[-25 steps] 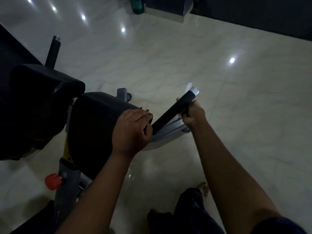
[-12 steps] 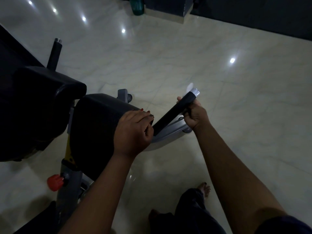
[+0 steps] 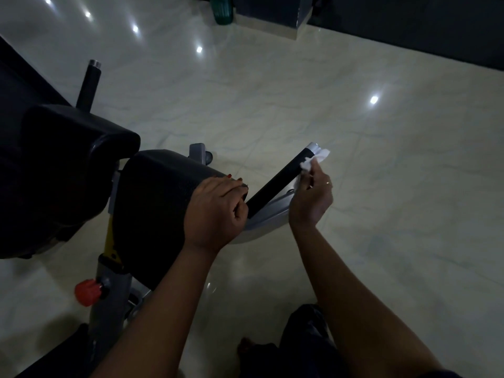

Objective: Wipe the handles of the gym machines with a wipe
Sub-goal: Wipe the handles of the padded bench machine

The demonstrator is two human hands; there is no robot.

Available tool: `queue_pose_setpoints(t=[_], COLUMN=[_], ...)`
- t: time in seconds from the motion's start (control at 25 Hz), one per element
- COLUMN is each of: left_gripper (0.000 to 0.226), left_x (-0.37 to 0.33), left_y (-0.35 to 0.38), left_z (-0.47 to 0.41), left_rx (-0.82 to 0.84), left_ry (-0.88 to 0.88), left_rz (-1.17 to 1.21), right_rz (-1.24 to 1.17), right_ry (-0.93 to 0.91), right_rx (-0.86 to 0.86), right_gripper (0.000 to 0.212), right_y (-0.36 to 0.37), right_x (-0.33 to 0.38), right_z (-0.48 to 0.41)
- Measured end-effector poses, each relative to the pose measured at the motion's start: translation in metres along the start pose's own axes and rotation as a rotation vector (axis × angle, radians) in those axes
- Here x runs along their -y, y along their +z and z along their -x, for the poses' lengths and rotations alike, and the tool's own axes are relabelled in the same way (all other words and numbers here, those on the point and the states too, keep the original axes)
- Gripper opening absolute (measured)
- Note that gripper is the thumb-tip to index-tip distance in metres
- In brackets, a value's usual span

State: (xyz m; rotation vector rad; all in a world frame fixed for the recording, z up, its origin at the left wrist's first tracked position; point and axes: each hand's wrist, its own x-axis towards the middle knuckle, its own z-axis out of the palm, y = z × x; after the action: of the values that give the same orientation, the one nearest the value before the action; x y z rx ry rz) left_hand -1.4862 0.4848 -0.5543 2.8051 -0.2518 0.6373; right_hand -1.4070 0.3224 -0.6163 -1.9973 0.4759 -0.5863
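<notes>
A black handle (image 3: 278, 182) with a silver end cap slants up to the right from a grey machine arm (image 3: 268, 216). My right hand (image 3: 311, 197) pinches a white wipe (image 3: 313, 160) against the handle's upper end, just below the cap. My left hand (image 3: 218, 211) rests curled on the edge of the black seat pad (image 3: 161, 203), close to the handle's lower end. A second black handle (image 3: 88, 85) stands upright at the far left.
A larger black pad (image 3: 60, 170) lies to the left. A red knob (image 3: 87, 292) sticks out of the grey post below it. Glossy pale floor tiles spread to the right. A green object (image 3: 222, 9) and a dark plinth stand at the top.
My right hand has let go of its full grip around the handle and slid up toward the cap; the white wipe now shows at my fingertips. The left hand has stayed put.
</notes>
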Motion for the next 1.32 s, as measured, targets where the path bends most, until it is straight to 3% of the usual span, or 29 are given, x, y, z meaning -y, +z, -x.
queue_pose_setpoints(t=[0.08,0.16,0.24,0.32,0.4,0.48,0.56,0.72,0.88,1.0,1.12,1.16,1.24,1.32], left_gripper=[0.025,0.026,0.026,0.026,0.026,0.026,0.025,0.024,0.025,0.029,0.029,0.028,0.027,0.026], left_x=[0.000,-0.001,-0.002,-0.001,-0.001,-0.002,-0.002,-0.003,-0.003,-0.003,-0.002,-0.002,-0.001,-0.001], left_y=[0.000,0.000,0.000,0.001,0.000,0.000,-0.001,-0.003,-0.003,-0.001,0.000,0.000,0.001,0.002], left_z=[0.000,0.001,0.001,0.001,0.001,0.001,0.001,0.001,0.000,0.002,0.002,0.002,0.001,0.001], left_rx=[0.003,0.022,0.028,0.026,0.027,0.028,0.021,0.012,0.037,0.074,0.049,0.036,0.008,-0.011], left_ry=[-0.005,-0.019,-0.020,-0.014,-0.018,-0.020,-0.016,-0.004,-0.014,-0.051,-0.039,-0.032,-0.021,-0.013], left_rz=[-0.001,-0.011,-0.018,-0.016,-0.018,-0.021,-0.022,-0.015,-0.032,-0.068,-0.057,-0.052,-0.042,-0.041], right_rz=[0.011,-0.136,-0.044,0.055,0.242,0.412,0.534,0.969,0.841,0.536,0.286,0.266,0.254,0.225], right_ry=[-0.205,-0.198,-0.409,-0.526,-0.830,-0.994,-1.005,-1.031,-0.929,-0.975,-1.267,-1.285,-1.114,-0.898], right_rx=[0.145,0.412,0.497,0.421,0.214,0.166,0.350,0.815,1.004,0.819,0.510,0.417,0.234,0.164], right_gripper=[0.034,0.023,0.027,0.028,0.031,0.023,0.012,0.017,0.024,0.030,0.028,0.032,0.031,0.032], right_y=[-0.002,-0.010,-0.019,-0.024,-0.021,-0.017,-0.008,0.007,0.010,0.002,-0.007,-0.009,-0.009,-0.007], right_x=[-0.014,-0.020,-0.028,-0.031,-0.031,-0.021,0.004,0.055,0.049,0.012,-0.022,-0.027,-0.029,-0.029], right_z=[0.029,0.056,0.062,0.031,-0.018,-0.064,-0.087,-0.067,-0.001,0.034,0.017,0.002,-0.023,-0.014])
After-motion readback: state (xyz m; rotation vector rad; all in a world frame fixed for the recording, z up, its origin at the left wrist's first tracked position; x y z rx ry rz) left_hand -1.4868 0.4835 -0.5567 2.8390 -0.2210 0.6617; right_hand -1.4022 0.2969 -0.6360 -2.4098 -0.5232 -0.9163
